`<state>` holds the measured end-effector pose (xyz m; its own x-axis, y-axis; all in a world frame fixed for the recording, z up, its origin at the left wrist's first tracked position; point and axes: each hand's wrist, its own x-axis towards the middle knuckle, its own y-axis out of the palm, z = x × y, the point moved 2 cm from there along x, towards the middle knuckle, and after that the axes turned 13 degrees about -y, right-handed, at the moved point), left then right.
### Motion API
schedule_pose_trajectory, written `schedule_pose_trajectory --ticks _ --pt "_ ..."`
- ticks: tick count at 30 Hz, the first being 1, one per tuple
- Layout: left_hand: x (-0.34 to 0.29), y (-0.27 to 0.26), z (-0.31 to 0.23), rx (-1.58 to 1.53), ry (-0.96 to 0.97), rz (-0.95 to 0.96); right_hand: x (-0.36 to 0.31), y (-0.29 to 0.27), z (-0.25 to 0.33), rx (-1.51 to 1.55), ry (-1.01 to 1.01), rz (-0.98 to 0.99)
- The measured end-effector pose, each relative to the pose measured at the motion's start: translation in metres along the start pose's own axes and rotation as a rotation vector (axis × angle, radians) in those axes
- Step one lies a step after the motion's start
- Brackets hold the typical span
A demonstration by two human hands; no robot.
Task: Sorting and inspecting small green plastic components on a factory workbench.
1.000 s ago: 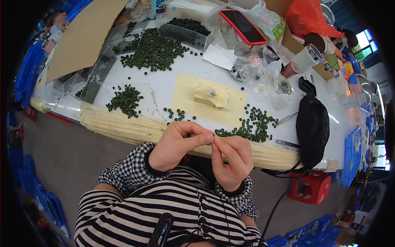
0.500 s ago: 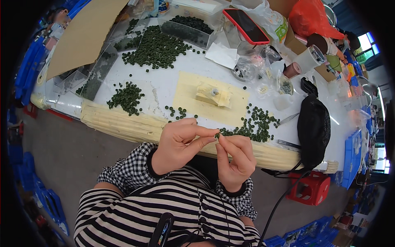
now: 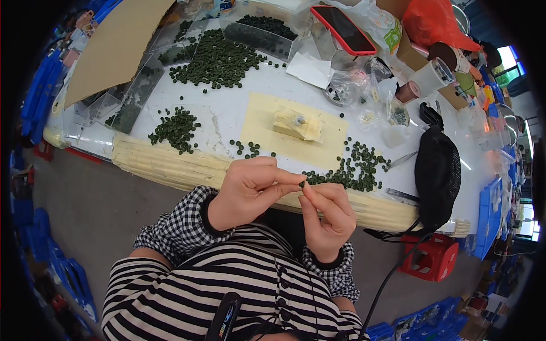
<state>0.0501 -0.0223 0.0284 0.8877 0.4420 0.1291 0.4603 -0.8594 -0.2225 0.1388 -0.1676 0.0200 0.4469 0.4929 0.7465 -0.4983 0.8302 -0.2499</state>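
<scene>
My left hand (image 3: pixel 245 190) pinches a small dark green round piece (image 3: pixel 302 184) between thumb and index finger, just over the table's padded front edge. The fingertips of my right hand (image 3: pixel 327 216) meet the left ones at this piece, closed in a pinch; whether they grip it too, or something finer, I cannot make out. Similar green pieces (image 3: pixel 359 167) lie scattered just beyond my right hand. A few more green pieces (image 3: pixel 245 149) lie past my left hand. Between these groups, a tape-covered block (image 3: pixel 297 124) with a small knob on top sits on a yellowish sheet (image 3: pixel 259 122).
Larger heaps of green pieces (image 3: pixel 219 59) and a smaller pile (image 3: pixel 175 131) lie at left. Clear trays (image 3: pixel 259 38), a red-cased phone (image 3: pixel 344 29) and plastic bags stand at the back. Tweezers (image 3: pixel 404 159) and a black mesh pouch (image 3: pixel 438 170) lie at right, above a red stool (image 3: pixel 430 257).
Both hands stay together at the small green piece, with only slight finger movement. The whole view has shifted a little.
</scene>
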Motion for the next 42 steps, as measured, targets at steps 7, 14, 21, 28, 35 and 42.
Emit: schedule_pose_trajectory --ticks 7,14,21,28,35,42 --pt "-0.0012 -0.0029 -0.0002 -0.084 -0.074 0.013 -0.001 0.001 0.0008 0.008 -0.006 -0.036" --pt "-0.0015 -0.0021 -0.004 0.122 0.115 -0.08 -0.0002 0.0018 0.0019 0.016 0.03 -0.014" --pt "-0.0011 -0.0033 -0.0018 0.18 0.165 -0.067 -0.0018 0.0006 0.0011 0.122 0.153 0.012" --pt "0.002 -0.0061 0.0005 0.037 0.043 0.003 -0.0009 -0.0007 0.0017 0.044 0.057 0.006" --pt "0.0013 -0.0061 -0.0002 0.021 0.022 -0.004 0.0005 0.0002 0.0037 0.017 0.016 0.013" --pt "0.0007 -0.0066 -0.0021 0.008 -0.01 0.035 -0.0013 -0.0005 0.0018 0.108 0.046 0.031"
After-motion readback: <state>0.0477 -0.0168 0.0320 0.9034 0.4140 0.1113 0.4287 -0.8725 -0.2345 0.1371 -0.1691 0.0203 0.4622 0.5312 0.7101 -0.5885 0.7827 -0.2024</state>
